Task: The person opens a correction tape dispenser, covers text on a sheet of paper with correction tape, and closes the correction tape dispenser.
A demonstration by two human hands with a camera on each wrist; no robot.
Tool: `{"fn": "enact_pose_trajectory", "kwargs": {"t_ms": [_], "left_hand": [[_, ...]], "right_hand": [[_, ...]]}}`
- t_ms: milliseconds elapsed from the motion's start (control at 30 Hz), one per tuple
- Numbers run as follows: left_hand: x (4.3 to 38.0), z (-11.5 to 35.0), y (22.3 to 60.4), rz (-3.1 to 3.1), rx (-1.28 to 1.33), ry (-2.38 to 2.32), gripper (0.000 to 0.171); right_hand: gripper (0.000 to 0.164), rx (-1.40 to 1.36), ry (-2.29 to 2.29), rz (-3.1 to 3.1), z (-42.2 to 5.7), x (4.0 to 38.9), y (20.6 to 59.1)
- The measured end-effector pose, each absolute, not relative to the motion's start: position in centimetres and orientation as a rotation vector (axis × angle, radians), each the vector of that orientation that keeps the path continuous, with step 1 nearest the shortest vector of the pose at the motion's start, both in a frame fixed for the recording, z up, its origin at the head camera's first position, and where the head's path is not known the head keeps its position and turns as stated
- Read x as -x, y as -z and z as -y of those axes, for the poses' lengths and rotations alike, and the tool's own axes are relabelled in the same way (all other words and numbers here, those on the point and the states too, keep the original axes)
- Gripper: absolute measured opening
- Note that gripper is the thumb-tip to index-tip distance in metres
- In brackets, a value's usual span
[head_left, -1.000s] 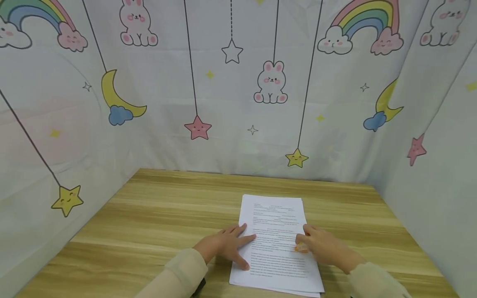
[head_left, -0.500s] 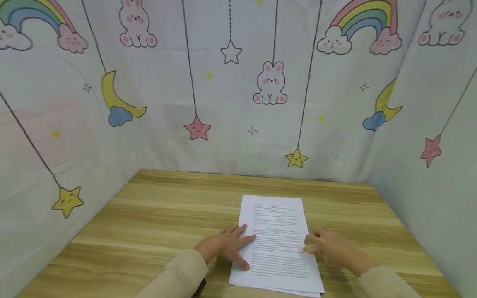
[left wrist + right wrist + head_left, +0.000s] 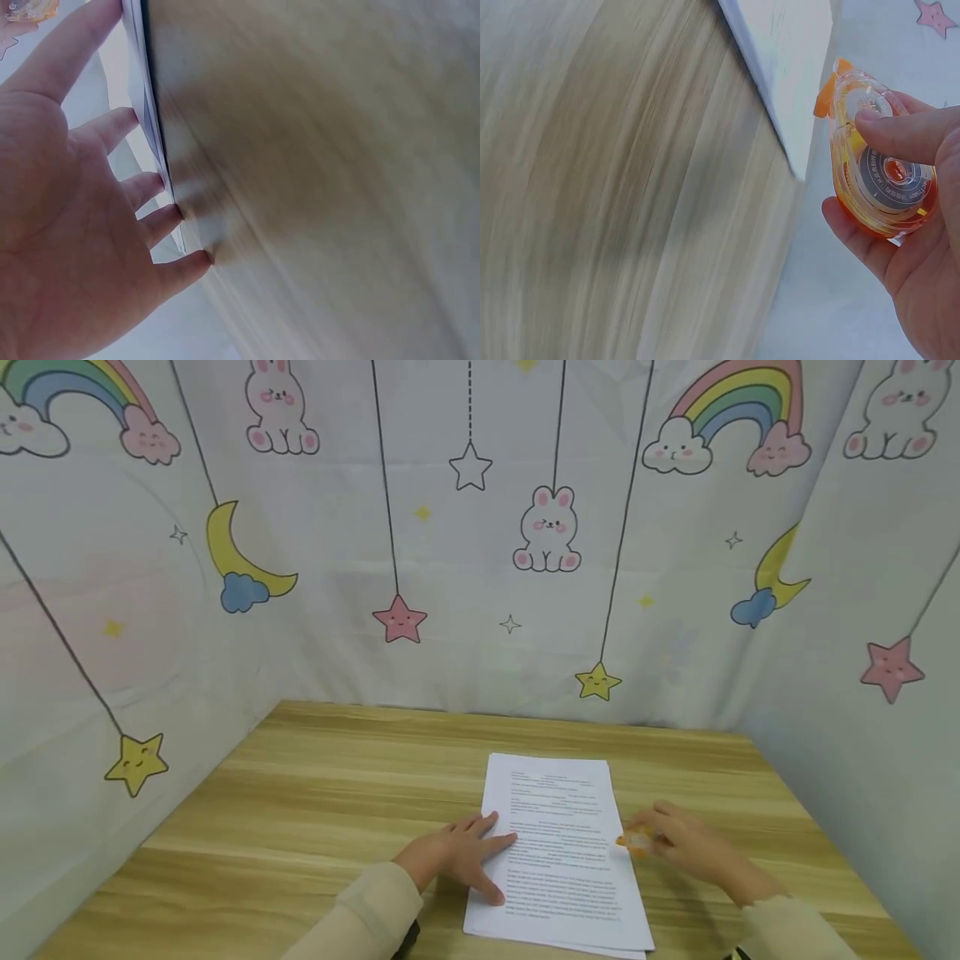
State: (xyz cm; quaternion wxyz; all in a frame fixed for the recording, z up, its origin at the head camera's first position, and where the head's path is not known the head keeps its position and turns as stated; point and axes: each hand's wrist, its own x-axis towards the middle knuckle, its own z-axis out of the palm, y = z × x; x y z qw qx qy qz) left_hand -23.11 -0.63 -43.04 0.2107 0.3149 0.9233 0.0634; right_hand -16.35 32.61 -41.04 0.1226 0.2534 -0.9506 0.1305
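A stack of printed white paper sheets [image 3: 558,893] lies on the wooden table. My left hand [image 3: 461,857] rests on the stack's left edge with fingers spread; in the left wrist view its fingertips meet the paper's edge. My right hand [image 3: 686,843] is just off the right edge, holding a correction tape dispenser [image 3: 885,161] between thumb and fingers. The dispenser is clear orange plastic with a dark round reel, and its orange cap [image 3: 826,95] is at the tip end. In the head view this tip overlaps the paper's right margin.
The wood-grain table [image 3: 360,768] extends around the paper. A white curtain [image 3: 450,668] printed with stars, rabbits and rainbows encloses the back and both sides. A dark object [image 3: 407,939] shows under the left sleeve.
My right hand has moved rightward with the correction tape, off the text to beside the paper's right edge. The left hand and the stack have stayed in place.
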Motion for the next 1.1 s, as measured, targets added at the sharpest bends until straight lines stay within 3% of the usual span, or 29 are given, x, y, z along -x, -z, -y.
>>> {"fn": "enact_pose_trajectory", "kwargs": {"t_ms": [600, 1100], "left_hand": [[23.3, 0.5, 43.1, -2.569, -0.88, -0.126, 0.085], [23.1, 0.6, 42.6, -2.569, -0.855, -0.124, 0.084]], "right_hand": [[0.032, -0.909, -0.282, 2.708, -24.5, 18.0, 42.5], [0.033, -1.013, -0.284, 2.627, -20.9, 18.7, 42.9]]}}
